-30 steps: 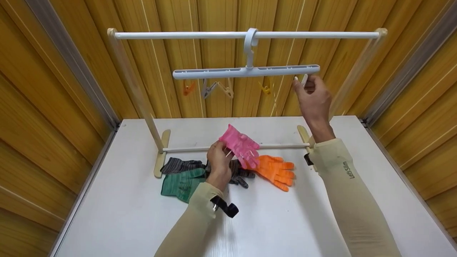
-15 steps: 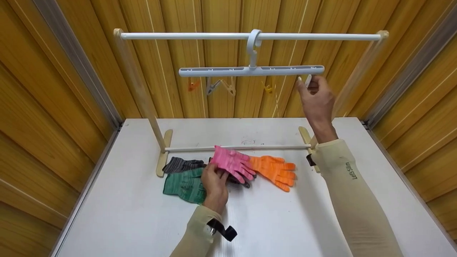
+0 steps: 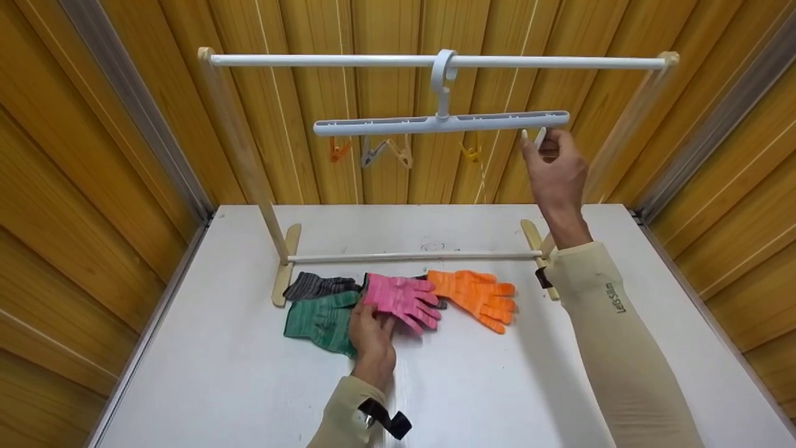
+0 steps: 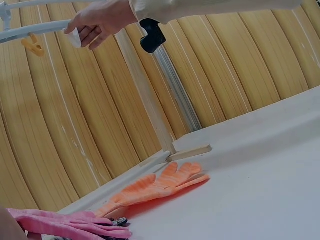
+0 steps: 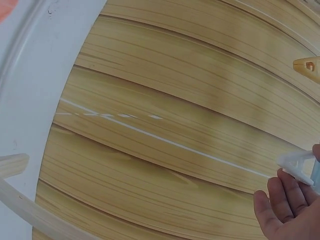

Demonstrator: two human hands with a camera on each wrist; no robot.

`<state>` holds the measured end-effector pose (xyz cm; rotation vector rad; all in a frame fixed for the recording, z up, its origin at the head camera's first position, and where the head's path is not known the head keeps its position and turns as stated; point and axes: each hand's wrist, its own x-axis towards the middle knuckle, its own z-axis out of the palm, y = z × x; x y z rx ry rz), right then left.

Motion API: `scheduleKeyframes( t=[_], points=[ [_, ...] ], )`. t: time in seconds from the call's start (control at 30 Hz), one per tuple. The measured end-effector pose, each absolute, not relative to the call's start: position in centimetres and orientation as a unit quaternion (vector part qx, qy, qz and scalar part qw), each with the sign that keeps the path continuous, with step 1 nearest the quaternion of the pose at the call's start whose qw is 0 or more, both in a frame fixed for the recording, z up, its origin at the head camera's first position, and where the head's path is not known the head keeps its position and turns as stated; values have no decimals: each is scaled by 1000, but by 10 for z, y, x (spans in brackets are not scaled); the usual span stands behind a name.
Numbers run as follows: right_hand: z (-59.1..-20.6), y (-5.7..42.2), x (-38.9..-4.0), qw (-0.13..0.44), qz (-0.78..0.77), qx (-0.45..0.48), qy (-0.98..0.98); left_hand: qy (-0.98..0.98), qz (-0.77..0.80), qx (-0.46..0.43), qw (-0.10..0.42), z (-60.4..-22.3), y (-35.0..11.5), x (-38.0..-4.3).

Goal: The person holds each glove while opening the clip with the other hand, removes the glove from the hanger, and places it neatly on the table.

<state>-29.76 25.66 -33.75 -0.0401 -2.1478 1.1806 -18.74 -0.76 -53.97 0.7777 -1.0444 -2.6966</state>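
Observation:
My left hand (image 3: 374,345) pinches the cuff of a pink glove (image 3: 401,297), thumb on top. This glove lies palm-down over a dark glove, its fingers pointing right. Up at the right end of a pale blue hanger (image 3: 373,127), my right hand (image 3: 559,177) grips a white clothespin (image 5: 295,169) between thumb and fingers. To the left of the pink glove are a green glove (image 3: 318,320) and a dark grey striped glove (image 3: 320,287). An orange glove (image 3: 477,295) spreads out on the right side.
The hanger hooks over the white top rail (image 3: 311,60) of a wooden-legged rack. Orange (image 3: 338,152), grey (image 3: 372,154), beige (image 3: 402,154) and yellow (image 3: 471,153) clothespins hang below it. A lower white bar (image 3: 410,256) crosses behind the gloves on the white table (image 3: 472,386).
My left hand has come down and toward me, lowering the pink glove from above the pile onto it. My right hand stays at the white clothespin.

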Motion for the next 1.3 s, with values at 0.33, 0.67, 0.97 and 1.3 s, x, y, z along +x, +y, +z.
scheduleKeyframes(
  t=[0.33,0.67,0.97,1.3],
  points=[
    [-339,257,-299,343,461,-12,-819,-374,-887,258,82,-552,-11,-172],
    [-340,256,-300,329,460,-15,-825,-451,-847,257,111,-553,-20,-167],
    [-341,256,-302,331,456,-16,-826,-510,-818,219,150,-545,-28,-166],
    [-342,257,-302,328,455,-16,-828,-567,-778,182,200,-535,-27,-173]
  ],
)
